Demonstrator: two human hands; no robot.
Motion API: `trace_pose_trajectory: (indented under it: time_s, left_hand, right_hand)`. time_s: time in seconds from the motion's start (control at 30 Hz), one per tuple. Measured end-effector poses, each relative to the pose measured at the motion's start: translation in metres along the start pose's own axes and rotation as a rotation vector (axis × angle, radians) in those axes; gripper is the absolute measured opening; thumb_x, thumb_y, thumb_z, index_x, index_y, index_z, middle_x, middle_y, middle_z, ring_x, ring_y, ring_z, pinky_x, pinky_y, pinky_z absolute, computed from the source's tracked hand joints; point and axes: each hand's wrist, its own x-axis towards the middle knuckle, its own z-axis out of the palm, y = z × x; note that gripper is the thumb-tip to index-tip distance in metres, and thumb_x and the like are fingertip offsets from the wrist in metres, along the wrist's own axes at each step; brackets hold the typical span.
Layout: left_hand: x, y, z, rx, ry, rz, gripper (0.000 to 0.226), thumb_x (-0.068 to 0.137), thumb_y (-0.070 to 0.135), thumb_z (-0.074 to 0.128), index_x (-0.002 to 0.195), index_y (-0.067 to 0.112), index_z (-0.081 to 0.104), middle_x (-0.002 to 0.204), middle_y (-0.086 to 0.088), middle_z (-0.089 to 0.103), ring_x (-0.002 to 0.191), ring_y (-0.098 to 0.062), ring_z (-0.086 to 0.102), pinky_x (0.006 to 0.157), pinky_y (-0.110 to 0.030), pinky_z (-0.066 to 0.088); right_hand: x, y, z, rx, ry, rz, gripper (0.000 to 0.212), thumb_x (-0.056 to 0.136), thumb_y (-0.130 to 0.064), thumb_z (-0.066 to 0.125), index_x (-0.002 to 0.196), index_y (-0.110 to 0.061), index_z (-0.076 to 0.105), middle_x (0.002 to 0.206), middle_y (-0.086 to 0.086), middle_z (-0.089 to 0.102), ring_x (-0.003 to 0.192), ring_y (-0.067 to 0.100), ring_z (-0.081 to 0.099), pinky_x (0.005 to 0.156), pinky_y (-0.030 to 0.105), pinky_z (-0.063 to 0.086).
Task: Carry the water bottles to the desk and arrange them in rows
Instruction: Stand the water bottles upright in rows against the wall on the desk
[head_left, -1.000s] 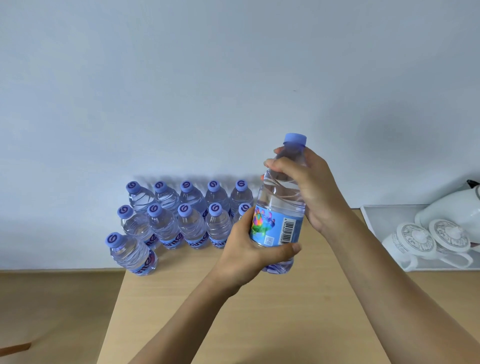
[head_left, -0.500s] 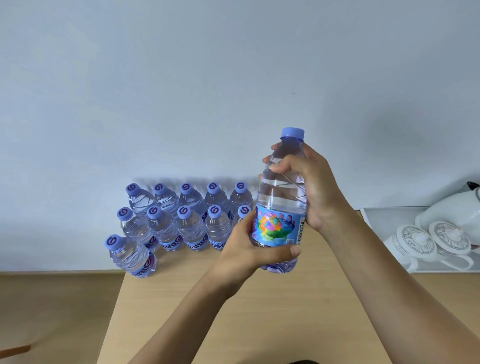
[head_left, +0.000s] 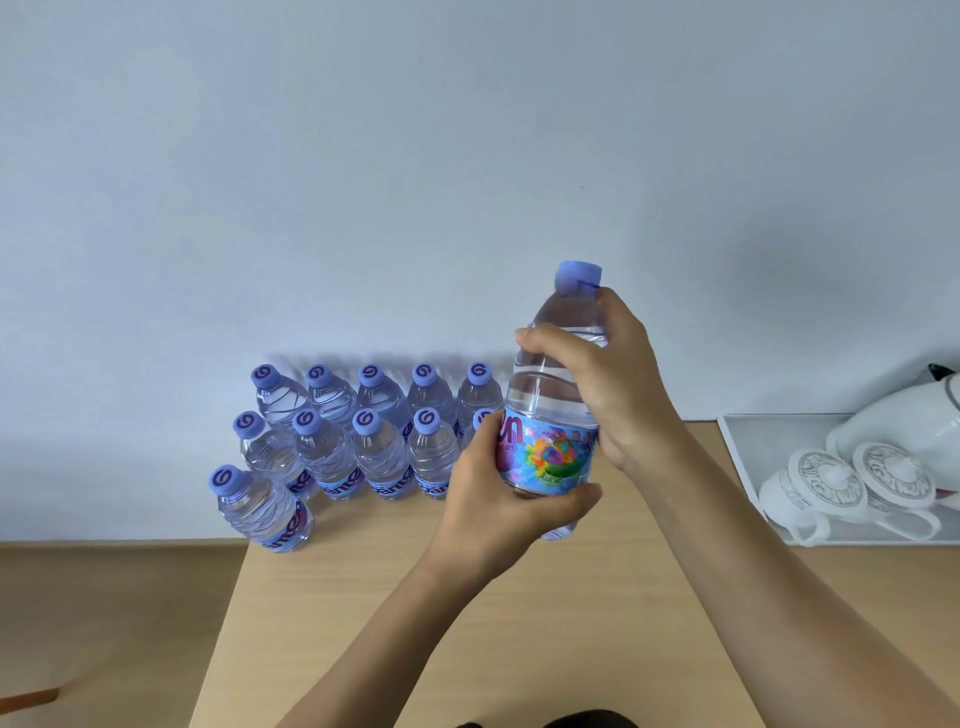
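A clear water bottle (head_left: 553, 384) with a blue cap and a colourful label is held upright above the wooden desk (head_left: 545, 623). My left hand (head_left: 498, 504) grips its lower part around the label, and my right hand (head_left: 608, 379) grips its upper part below the cap. Behind and to the left, several identical bottles (head_left: 379, 431) stand in two rows against the wall. One more bottle (head_left: 260, 506) stands alone at the desk's front left corner, starting a third row. The held bottle hides part of the rows' right end.
A white tray (head_left: 748, 457) at the right holds a white teapot (head_left: 893, 415) and two white lidded cups (head_left: 831, 488). The desk's left edge drops to a lower wooden surface (head_left: 104, 623). The wall rises right behind the bottles.
The held bottle has been turned about its axis, so the barcode has gone out of sight and the colourful picture faces me. Both hands stay on it in about the same place.
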Motion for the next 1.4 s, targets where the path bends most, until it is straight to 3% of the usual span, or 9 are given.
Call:
trace_pose_trajectory:
  time_s: [0.2,0.33,0.53,0.67,0.8,0.97,1.2,1.27,1.4]
  left_hand:
    - [-0.002,0.006,-0.007,-0.177,-0.19,-0.04,0.052,0.058,0.015,0.087,0.106,0.016,0.066,0.094,-0.004,0.074,0.084,-0.018,0.07,0.074,-0.027,0.056]
    - [-0.003,0.007,-0.008,-0.148,-0.178,-0.005,0.045,0.062,0.01,0.085,0.102,0.018,0.067,0.091,-0.003,0.074,0.081,-0.016,0.07,0.073,-0.027,0.056]
    - [-0.008,0.008,-0.001,-0.045,0.011,0.027,0.049,0.06,0.009,0.086,0.102,0.013,0.062,0.086,-0.004,0.073,0.07,-0.011,0.067,0.062,-0.022,0.055]
    - [-0.011,0.005,0.001,-0.037,0.012,0.027,0.051,0.062,0.001,0.089,0.101,0.018,0.061,0.083,0.005,0.074,0.069,-0.006,0.068,0.057,-0.018,0.053]
    - [-0.01,0.003,-0.004,-0.053,-0.053,-0.013,0.058,0.058,0.01,0.092,0.107,0.02,0.062,0.091,0.001,0.075,0.078,-0.017,0.071,0.063,-0.028,0.057]
    - [-0.009,0.006,-0.013,-0.104,-0.183,-0.052,0.054,0.059,0.012,0.089,0.107,0.022,0.065,0.088,-0.001,0.073,0.077,-0.016,0.069,0.067,-0.03,0.056]
    - [-0.013,0.002,-0.008,-0.027,0.026,0.023,0.051,0.058,0.015,0.088,0.102,0.012,0.062,0.085,-0.006,0.073,0.07,-0.015,0.069,0.062,-0.028,0.058]
    - [-0.013,-0.001,-0.008,0.035,0.11,0.029,0.054,0.054,0.021,0.089,0.101,0.02,0.062,0.086,0.0,0.074,0.074,-0.017,0.071,0.065,-0.033,0.06]
    - [-0.015,-0.004,-0.014,0.051,0.109,0.034,0.06,0.054,0.019,0.093,0.105,0.025,0.061,0.091,0.006,0.074,0.081,-0.014,0.072,0.07,-0.029,0.06]
  right_hand:
    - [0.004,-0.009,-0.008,0.228,-0.16,0.037,0.017,0.067,-0.005,0.065,0.08,-0.015,0.064,0.08,0.012,0.064,0.071,0.031,0.066,0.06,0.035,0.056]
    - [0.004,-0.011,-0.011,0.253,-0.232,0.026,0.025,0.069,-0.007,0.065,0.093,-0.014,0.064,0.088,0.009,0.068,0.082,0.036,0.071,0.074,0.044,0.06]
    - [-0.006,-0.011,-0.003,0.014,-0.084,-0.048,0.042,0.07,-0.026,0.082,0.103,-0.011,0.06,0.093,0.012,0.071,0.077,0.022,0.073,0.067,0.035,0.06]
    - [-0.009,-0.008,0.004,0.001,0.028,-0.045,0.037,0.067,-0.023,0.082,0.094,-0.013,0.059,0.081,0.005,0.069,0.072,0.023,0.072,0.071,0.045,0.062]
    - [-0.008,-0.008,0.001,0.077,-0.037,-0.037,0.025,0.069,-0.011,0.073,0.089,-0.012,0.057,0.066,-0.001,0.065,0.058,0.02,0.066,0.057,0.031,0.055]
    - [-0.003,-0.011,-0.005,0.237,-0.187,-0.026,0.026,0.062,-0.015,0.073,0.086,-0.017,0.064,0.082,0.009,0.065,0.075,0.031,0.066,0.065,0.037,0.056]
    - [-0.005,-0.007,0.002,0.099,-0.161,-0.049,0.037,0.071,-0.024,0.075,0.102,-0.016,0.059,0.089,-0.003,0.071,0.083,0.023,0.073,0.07,0.034,0.057]
    - [-0.009,-0.003,0.008,0.001,-0.077,-0.083,0.039,0.069,-0.031,0.081,0.1,-0.019,0.06,0.088,-0.006,0.071,0.079,0.015,0.072,0.067,0.025,0.056]
    - [-0.012,0.004,0.017,0.027,-0.023,-0.074,0.03,0.067,-0.022,0.081,0.089,-0.02,0.061,0.084,0.0,0.071,0.075,0.02,0.071,0.066,0.031,0.057]
